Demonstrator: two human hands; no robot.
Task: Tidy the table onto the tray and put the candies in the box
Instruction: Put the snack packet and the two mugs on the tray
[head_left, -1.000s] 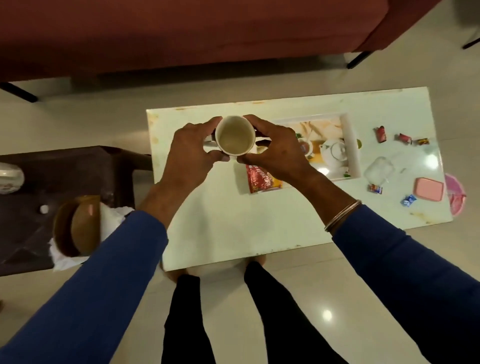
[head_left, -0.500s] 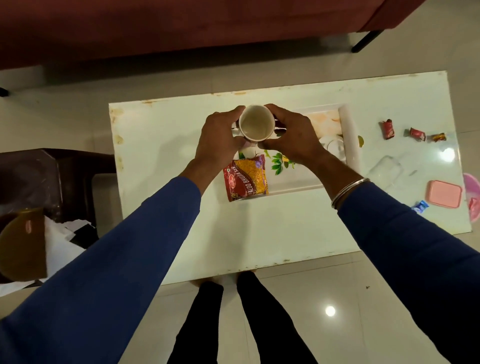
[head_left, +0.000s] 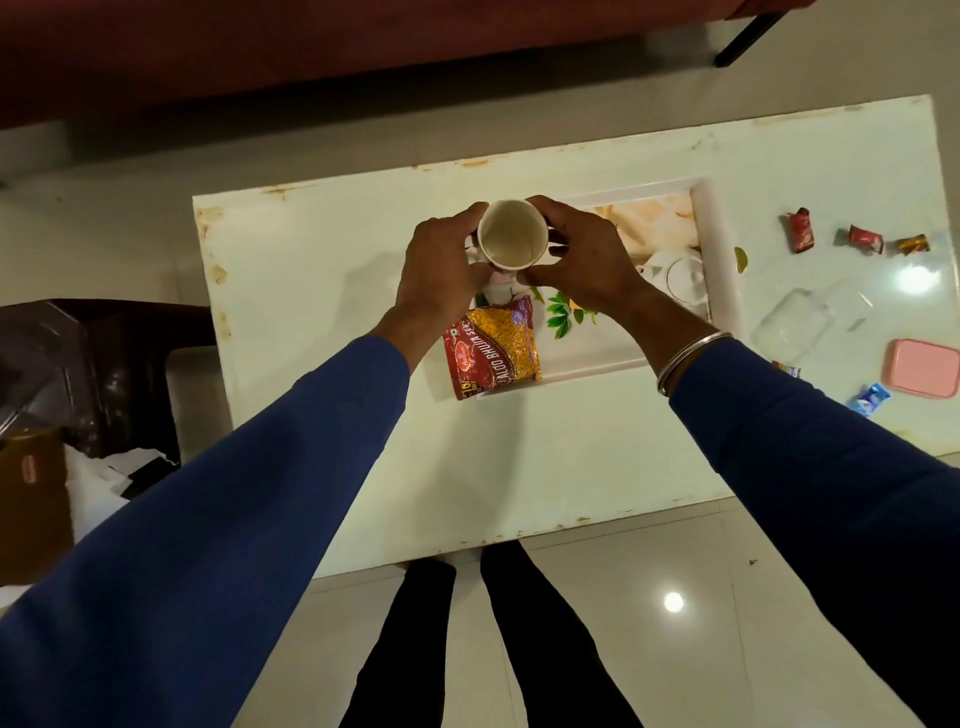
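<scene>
My left hand (head_left: 441, 270) and my right hand (head_left: 582, 260) hold a white cup (head_left: 511, 241) between them, fingers curled round its sides, over the left end of the printed tray (head_left: 714, 249). A red and yellow snack packet (head_left: 491, 348) lies on the tray's near left corner, partly over its edge. To the right on the white table (head_left: 322, 312) lie several wrapped candies: red ones (head_left: 800, 236), a gold one (head_left: 913, 244) and a blue one (head_left: 870, 399). A clear plastic box (head_left: 795, 325) and its pink lid (head_left: 922, 368) sit near the right edge.
A red sofa (head_left: 311, 47) stands behind the table. A dark side table (head_left: 104, 353) with a brown object and white paper is at the left. My legs are at the table's near edge, on a glossy tiled floor.
Both hands have carried the cup from over the bare table to above the tray's left end. The snack packet is now in full view.
</scene>
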